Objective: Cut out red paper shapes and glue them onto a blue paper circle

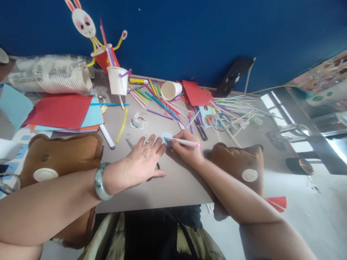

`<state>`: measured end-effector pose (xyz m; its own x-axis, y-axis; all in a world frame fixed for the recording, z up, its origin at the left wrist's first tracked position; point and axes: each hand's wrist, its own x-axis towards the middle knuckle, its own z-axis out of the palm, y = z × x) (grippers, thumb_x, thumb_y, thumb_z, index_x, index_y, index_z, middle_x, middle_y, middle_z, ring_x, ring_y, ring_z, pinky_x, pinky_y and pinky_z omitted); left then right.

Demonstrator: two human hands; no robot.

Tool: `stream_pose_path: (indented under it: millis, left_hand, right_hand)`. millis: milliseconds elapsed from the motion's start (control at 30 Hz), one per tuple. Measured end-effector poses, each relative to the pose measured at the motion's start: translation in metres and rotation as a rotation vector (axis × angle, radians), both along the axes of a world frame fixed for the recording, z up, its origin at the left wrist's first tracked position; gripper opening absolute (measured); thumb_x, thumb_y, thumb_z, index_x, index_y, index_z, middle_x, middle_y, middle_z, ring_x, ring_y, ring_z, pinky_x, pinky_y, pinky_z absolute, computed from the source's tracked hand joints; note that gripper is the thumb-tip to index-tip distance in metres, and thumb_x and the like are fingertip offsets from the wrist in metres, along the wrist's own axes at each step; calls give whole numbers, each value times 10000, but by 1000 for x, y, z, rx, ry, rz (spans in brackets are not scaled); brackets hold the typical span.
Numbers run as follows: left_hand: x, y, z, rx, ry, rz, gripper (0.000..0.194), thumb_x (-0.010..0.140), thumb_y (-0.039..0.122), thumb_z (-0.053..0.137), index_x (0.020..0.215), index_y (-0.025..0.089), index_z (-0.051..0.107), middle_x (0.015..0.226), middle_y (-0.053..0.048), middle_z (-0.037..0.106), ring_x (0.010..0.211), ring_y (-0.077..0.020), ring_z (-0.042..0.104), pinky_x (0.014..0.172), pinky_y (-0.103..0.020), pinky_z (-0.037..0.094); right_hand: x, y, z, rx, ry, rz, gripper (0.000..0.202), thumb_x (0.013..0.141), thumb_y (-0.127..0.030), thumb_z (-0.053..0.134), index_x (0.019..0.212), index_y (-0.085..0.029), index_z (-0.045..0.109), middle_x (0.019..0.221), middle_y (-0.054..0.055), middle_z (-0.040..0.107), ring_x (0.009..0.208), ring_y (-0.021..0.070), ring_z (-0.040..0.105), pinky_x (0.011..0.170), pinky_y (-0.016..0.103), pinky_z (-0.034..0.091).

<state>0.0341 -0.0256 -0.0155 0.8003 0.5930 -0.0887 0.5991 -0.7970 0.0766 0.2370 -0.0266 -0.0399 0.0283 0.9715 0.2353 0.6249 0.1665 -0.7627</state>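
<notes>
My right hand (pixel 188 148) is closed around a white pen with a pink end (pixel 187 142), its tip on a small light blue paper disc (pixel 166 137). My left hand (pixel 145 157) lies flat with fingers spread, its fingertips at the disc's left edge. Scissors (pixel 129 143) lie partly hidden beneath that hand. Behind it, a clear tape roll (pixel 139 120) rests on bits of blue paper. A white marker (pixel 107 137) lies farther left.
Coloured paper sheets (pixel 59 111) and stacked paper cups (pixel 62 74) are at the left. A rabbit figure (pixel 84 23) stands behind a white cup (pixel 118 81). Pipe cleaners and sticks (pixel 230 112) spread across the back. Brown cushions (pixel 240 162) flank my arms.
</notes>
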Motion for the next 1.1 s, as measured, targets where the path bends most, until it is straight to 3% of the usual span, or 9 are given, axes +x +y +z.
stream_pose_path:
  millis: [633, 1100]
  left_hand:
    - [0, 1, -2, 11, -22, -13, 858, 858, 663, 564, 1460, 72, 411, 1473, -226, 458, 1395, -402, 345, 1094, -526, 314]
    - [1, 1, 1, 10, -3, -9, 845, 863, 660, 562, 1456, 77, 413, 1486, -216, 451, 1384, -395, 350, 1090, -519, 309]
  right_hand:
    - [1, 1, -2, 5, -8, 46, 34, 757, -213, 596, 726, -210, 581, 626, -10, 646, 555, 131, 559, 547, 257, 434]
    - [0, 1, 0, 18, -20, 7, 74, 761, -222, 601, 696, -210, 569, 595, -16, 621, 540, 127, 550, 539, 253, 427]
